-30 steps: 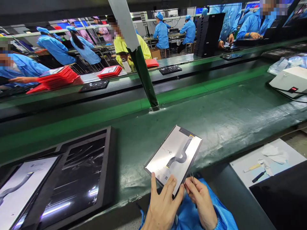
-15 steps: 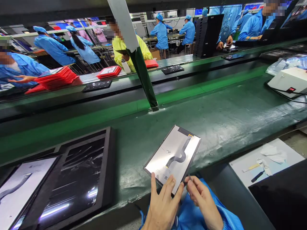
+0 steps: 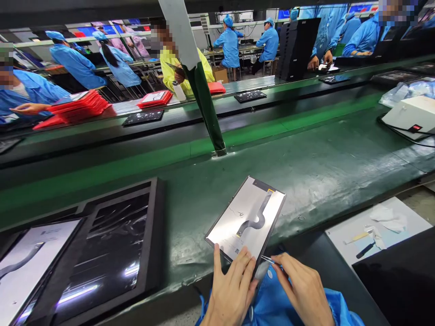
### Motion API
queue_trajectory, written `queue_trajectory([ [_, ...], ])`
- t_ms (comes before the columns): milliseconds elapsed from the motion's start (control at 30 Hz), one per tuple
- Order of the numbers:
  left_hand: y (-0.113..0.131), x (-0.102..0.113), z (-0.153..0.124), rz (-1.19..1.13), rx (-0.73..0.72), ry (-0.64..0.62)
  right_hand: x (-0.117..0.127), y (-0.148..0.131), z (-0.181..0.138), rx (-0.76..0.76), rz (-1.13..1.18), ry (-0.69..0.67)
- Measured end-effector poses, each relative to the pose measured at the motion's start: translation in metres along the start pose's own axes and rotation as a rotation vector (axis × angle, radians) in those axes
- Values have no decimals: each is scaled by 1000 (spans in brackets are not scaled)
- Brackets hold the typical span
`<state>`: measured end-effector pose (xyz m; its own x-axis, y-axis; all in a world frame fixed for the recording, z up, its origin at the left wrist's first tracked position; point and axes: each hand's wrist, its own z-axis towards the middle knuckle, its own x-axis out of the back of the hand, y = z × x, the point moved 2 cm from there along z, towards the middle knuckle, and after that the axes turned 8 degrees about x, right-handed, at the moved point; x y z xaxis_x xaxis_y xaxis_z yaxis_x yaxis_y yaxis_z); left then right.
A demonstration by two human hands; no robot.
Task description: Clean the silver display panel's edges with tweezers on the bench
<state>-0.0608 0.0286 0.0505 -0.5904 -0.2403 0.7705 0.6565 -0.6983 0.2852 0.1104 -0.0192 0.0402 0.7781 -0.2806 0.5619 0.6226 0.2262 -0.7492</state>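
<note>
A display panel (image 3: 234, 217) lies tilted on the green bench top, its silvery back up, with a grey S-shaped flex cable (image 3: 256, 219) across it. My left hand (image 3: 231, 285) holds the panel's near end, fingers spread over the back and the thumb by the near right corner. Thin metal tweezers (image 3: 267, 259) are pinched in my right hand (image 3: 299, 280), their tips at the panel's right edge near that corner. A pale, see-through patch shows below the tips; I cannot tell what it is.
A black foam tray (image 3: 154, 244) on the left holds dark panels, with another silver-backed panel (image 3: 44, 249) lying over it. A post (image 3: 207, 108) rises from the bench. At right are a white box (image 3: 409, 115) with a cable and a board (image 3: 346, 242) with small tools. People work across the line.
My right hand has moved a little right, away from my left thumb, and the tweezers now show clearly. My left hand stays on the panel. Trays on the far line have shifted slightly right.
</note>
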Motion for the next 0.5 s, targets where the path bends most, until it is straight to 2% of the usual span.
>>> queue_trajectory([
  [133, 1, 0, -1, -9, 18, -7, -1, -1, -2, 34, -57, -7],
  [367, 1, 0, -2, -7, 21, -29, -2, -1, -1, 14, -13, 22],
  [500, 1, 0, -1, -13, 26, -33, -2, -6, 1, 108, -127, 27],
])
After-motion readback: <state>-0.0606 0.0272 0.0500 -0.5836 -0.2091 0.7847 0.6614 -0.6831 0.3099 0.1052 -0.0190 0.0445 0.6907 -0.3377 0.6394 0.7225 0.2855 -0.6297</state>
